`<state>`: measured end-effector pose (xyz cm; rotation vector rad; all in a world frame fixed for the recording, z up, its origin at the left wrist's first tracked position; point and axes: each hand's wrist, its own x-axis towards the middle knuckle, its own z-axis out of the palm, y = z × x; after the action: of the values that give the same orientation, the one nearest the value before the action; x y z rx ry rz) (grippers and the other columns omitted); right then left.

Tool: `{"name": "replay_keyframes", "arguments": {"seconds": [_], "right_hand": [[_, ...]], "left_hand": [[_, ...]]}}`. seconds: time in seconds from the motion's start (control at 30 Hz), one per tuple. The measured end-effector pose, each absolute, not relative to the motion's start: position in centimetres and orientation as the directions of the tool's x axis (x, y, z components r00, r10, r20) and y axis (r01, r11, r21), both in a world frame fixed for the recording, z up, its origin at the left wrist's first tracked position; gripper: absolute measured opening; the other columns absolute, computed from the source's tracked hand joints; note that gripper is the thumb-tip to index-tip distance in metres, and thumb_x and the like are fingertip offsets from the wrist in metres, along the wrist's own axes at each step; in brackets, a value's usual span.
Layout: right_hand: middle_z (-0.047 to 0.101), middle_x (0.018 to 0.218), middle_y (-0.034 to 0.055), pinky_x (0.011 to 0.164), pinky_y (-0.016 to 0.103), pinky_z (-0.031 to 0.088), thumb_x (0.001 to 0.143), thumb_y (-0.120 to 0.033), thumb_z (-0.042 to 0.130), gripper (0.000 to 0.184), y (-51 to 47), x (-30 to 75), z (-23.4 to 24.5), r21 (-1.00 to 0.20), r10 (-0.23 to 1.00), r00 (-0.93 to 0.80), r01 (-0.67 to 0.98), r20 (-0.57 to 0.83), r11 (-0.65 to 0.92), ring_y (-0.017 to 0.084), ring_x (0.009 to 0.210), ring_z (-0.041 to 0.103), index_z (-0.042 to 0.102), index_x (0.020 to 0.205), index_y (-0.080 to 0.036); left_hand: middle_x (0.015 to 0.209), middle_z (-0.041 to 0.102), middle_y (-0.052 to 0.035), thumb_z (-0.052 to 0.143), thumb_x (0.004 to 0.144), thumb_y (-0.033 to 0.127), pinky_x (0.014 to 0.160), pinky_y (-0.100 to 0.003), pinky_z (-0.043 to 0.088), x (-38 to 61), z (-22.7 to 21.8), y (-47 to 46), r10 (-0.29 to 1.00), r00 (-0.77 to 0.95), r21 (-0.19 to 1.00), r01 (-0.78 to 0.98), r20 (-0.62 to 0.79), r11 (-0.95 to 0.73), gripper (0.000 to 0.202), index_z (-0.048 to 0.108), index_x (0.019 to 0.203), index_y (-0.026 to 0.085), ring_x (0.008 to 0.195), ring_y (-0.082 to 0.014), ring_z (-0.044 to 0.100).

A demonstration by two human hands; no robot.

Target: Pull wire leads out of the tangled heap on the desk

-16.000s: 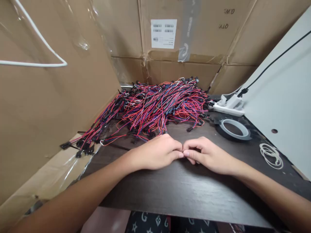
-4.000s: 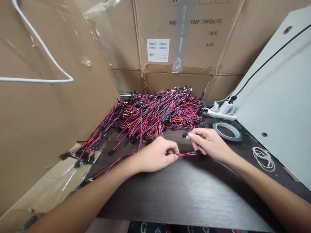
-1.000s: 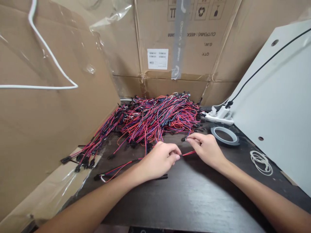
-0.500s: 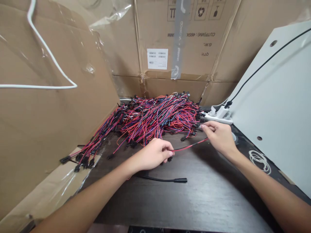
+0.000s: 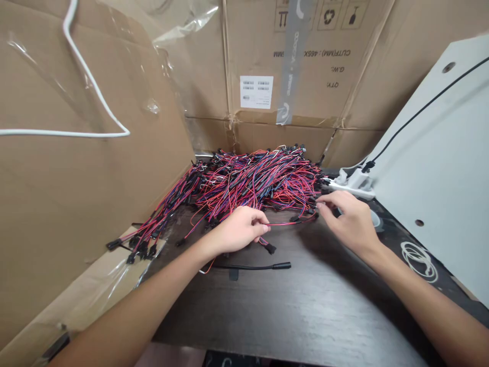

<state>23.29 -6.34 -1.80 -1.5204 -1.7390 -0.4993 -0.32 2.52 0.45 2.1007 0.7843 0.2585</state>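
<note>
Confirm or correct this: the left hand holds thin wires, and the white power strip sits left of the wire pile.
Wrong side: in the head view, the white power strip sits right of the wire pile. The left hand does hold thin wires.

Your left hand (image 5: pixel 242 228) covers the pinched stretch of thin red-and-black wire (image 5: pixel 290 223); your right hand (image 5: pixel 348 221) hides most of the round grey tape roll (image 5: pixel 376 219). The white paper label (image 5: pixel 256 92) carries print too small for you to read.

On the carton (image 5: pixel 252 46), upside-down "CUTF(MM)" (image 5: pixel 336 53), "G.W:" (image 5: pixel 337 69), "QTY:" (image 5: pixel 331 84), recycling sign (image 5: pixel 330 18) and glass sign (image 5: pixel 353 17) are standing right of the tape (image 5: pixel 291 71); arrows (image 5: pixel 282 19) and a barcode label (image 5: pixel 256 92) are sitting left.
</note>
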Motion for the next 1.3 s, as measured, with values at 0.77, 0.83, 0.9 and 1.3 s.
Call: {"name": "replay_keyframes", "arguments": {"seconds": [0.77, 0.83, 0.9, 1.3], "right_hand": [[0.045, 0.050, -0.0015, 0.049, 0.030, 0.023, 0.081, 0.000, 0.058, 0.013, -20.2, 17.9, -2.1, 0.119, 0.638, -0.372, 0.908, 0.674, 0.403, 0.013, 0.050, 0.033, 0.063, 0.082, -0.012], [0.041, 0.049, -0.0022, 0.050, 0.030, 0.021, 0.079, 0.002, 0.060, 0.014, -22.1, 18.1, -3.7, 0.203, 0.617, -0.407, 0.904, 0.674, 0.375, 0.013, 0.051, 0.030, 0.062, 0.086, -0.009], [0.045, 0.052, -0.0003, 0.051, 0.031, 0.023, 0.081, 0.000, 0.057, 0.015, -23.4, 18.1, -4.5, 0.227, 0.619, -0.426, 0.898, 0.660, 0.376, 0.014, 0.053, 0.034, 0.062, 0.093, -0.007], [0.054, 0.057, 0.0036, 0.052, 0.031, 0.028, 0.094, -0.008, 0.035, 0.029, -25.5, 16.0, -4.0, 0.180, 0.792, -0.334, 0.943, 0.511, 0.282, 0.015, 0.053, 0.040, 0.063, 0.088, -0.004]], "left_hand": [[0.052, 0.057, 0.0019, 0.056, 0.080, 0.021, 0.057, -0.023, 0.038, 0.3, -0.2, 2.3, 0.588, 0.808, 0.744, 0.413, -0.034, -0.525, 0.015, 0.066, 0.073, 0.012, 0.051, -0.0112, 0.050], [0.051, 0.056, 0.0024, 0.056, 0.080, 0.020, 0.056, -0.023, 0.038, 0.4, -0.3, 2.2, 0.585, 0.811, 0.743, 0.409, -0.029, -0.530, 0.015, 0.066, 0.073, 0.012, 0.051, -0.0110, 0.050], [0.051, 0.056, 0.0026, 0.055, 0.080, 0.020, 0.056, -0.023, 0.038, 0.4, -0.4, 2.1, 0.579, 0.815, 0.740, 0.402, -0.021, -0.539, 0.015, 0.066, 0.072, 0.013, 0.050, -0.0108, 0.050], [0.052, 0.056, 0.0024, 0.054, 0.081, 0.024, 0.056, -0.023, 0.038, 0.7, -0.6, 2.2, 0.556, 0.831, 0.704, 0.385, 0.017, -0.597, 0.017, 0.065, 0.073, 0.013, 0.050, -0.0099, 0.049]]}}
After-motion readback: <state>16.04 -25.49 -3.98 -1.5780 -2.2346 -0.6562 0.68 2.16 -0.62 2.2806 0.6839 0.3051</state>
